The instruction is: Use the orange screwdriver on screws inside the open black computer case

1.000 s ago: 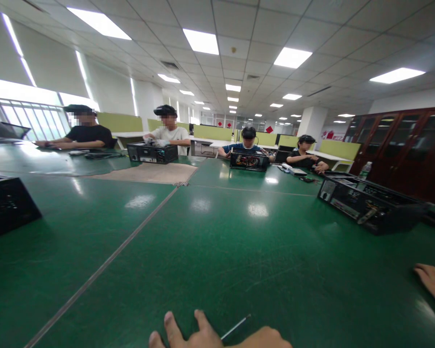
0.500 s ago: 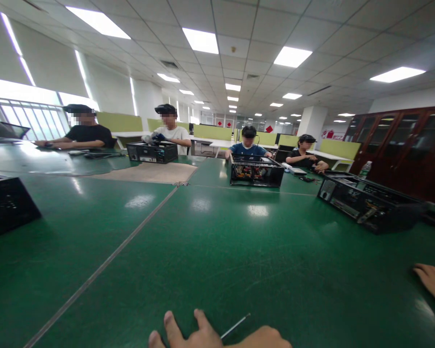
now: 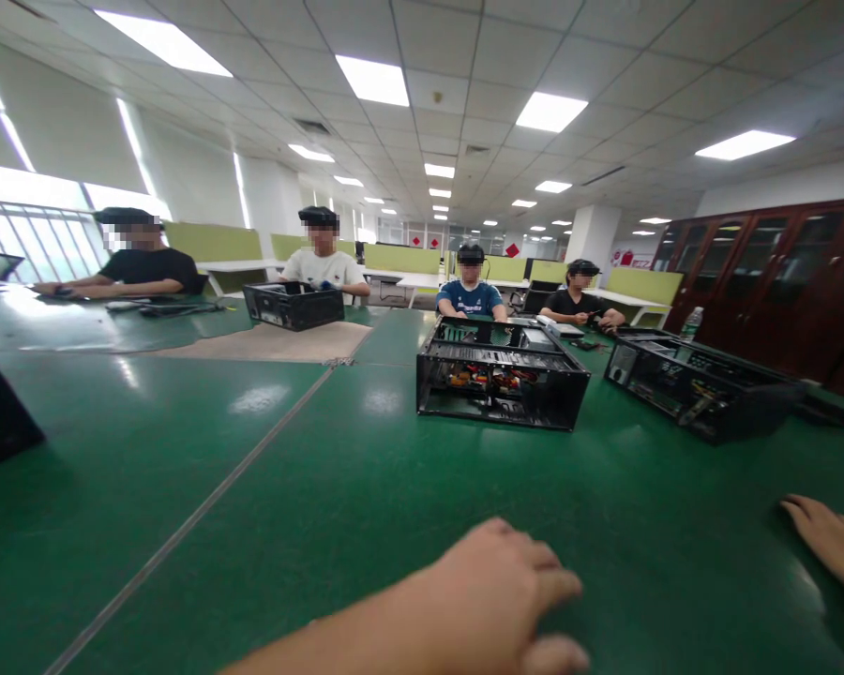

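So far little hands-on work shows: the open computer case (image 3: 503, 384) sits in the middle of the frame on the green table (image 3: 253, 506), and neither hand touches it. The left hand (image 3: 499, 600) reaches in from the bottom of the frame toward the case but is well short of it, with fingers loosely bent and nothing in them. The right hand (image 3: 826, 539) rests flat on the table at the right edge, partly cut off, fingers stretched out and empty as far as can be seen. The case is a black metal frame with its top off. Orange and red parts and some wiring show through the open front, and everything visible inside looks in place. A second open case (image 3: 696, 398) lies to its right, and four seated people (image 3: 470, 295) work along the far side.
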Motion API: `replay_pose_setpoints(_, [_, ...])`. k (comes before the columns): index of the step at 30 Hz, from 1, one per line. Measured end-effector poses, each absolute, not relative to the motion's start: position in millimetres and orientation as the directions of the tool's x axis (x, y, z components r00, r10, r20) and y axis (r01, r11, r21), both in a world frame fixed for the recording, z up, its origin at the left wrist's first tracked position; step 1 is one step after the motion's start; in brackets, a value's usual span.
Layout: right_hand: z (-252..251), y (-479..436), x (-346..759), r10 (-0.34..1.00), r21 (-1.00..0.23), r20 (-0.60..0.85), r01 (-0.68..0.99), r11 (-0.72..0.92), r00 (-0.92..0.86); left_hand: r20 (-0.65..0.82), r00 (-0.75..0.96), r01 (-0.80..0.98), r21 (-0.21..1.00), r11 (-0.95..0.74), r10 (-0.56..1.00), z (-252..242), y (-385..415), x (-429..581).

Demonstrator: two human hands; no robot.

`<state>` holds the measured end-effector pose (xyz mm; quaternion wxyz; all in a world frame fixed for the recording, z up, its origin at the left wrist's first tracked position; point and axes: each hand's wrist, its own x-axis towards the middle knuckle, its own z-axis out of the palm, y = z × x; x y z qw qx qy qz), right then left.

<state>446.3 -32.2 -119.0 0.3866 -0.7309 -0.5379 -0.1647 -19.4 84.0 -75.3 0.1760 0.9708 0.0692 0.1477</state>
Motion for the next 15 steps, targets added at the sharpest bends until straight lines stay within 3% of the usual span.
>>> replay_pose_setpoints(1, [-128,-29,458,0.612,-0.386,0.688,0.911,-0.147,0.39,0.262,0.94,0.126,0.33,-0.935,0.219,-64,107,-16])
replay_pose_setpoints(3, [-145,-25,470,0.524,-0.381,0.76,0.917,-0.12,0.384,0.275,0.885,0.347,0.148,-0.926,0.376,-42,163,-7])
replay_pose_setpoints(5, [-150,-25,473,0.479,-0.363,0.805,0.929,-0.071,0.351,0.338,0.755,0.581,0.051,-0.812,0.562,-22,223,2])
replay_pose_setpoints(8, [-124,-23,472,0.597,-0.32,0.757,0.947,-0.014,0.265,0.339,0.659,0.701,0.045,-0.711,0.671,-3,303,13])
replay_pose_setpoints(11, [-72,-1,475,0.781,-0.258,0.625,0.948,0.188,0.016,0.235,0.653,0.729,0.065,-0.682,0.72,9,362,23])
replay_pose_setpoints(15, [-13,52,494,0.826,-0.256,0.54,0.902,0.347,-0.165,0.141,0.614,0.77,0.112,-0.629,0.777,20,420,39])
